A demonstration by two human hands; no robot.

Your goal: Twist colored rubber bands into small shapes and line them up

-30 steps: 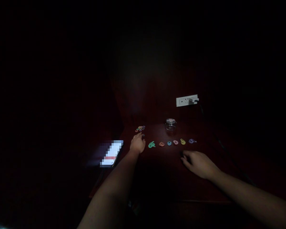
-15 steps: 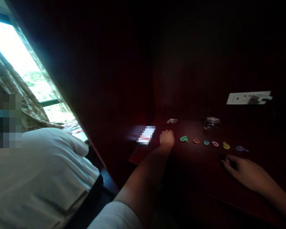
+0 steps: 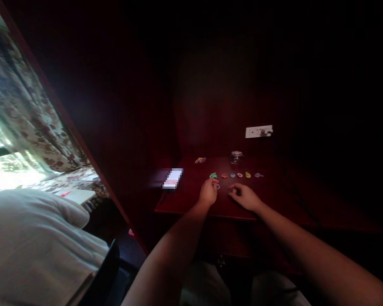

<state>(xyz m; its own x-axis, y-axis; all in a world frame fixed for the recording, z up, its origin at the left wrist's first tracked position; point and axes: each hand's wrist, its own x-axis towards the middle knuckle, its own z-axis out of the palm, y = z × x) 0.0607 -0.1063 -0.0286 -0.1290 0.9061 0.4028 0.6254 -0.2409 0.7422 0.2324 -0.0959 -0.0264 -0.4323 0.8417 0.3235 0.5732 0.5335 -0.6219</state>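
Note:
A small pale ring (image 3: 218,186), like a hair tie or rubber band, shows at the fingertips of my left hand (image 3: 208,192), whose fingers are pinched together. My right hand (image 3: 245,197) hovers over the table with fingers bent and thumb apart, and I see nothing in it. Just beyond both hands runs a row of coloured bands: a green bunch (image 3: 213,175), then orange (image 3: 224,176), blue (image 3: 232,175), pink (image 3: 240,175), yellow (image 3: 248,174) and purple (image 3: 258,175). Farther back lies a pile of mixed bands (image 3: 200,160).
A clear lidded jar (image 3: 236,158) stands toward the back of the dark red table (image 3: 185,199). A lit phone (image 3: 172,178) is at the left. A wall socket (image 3: 258,131) holds a plug. Another person in a pale shirt (image 3: 35,238) sits to the left.
My left hand has come from beside the pile back toward me, with a pale ring at its fingertips. My right hand has moved closer to it. The view has turned right.

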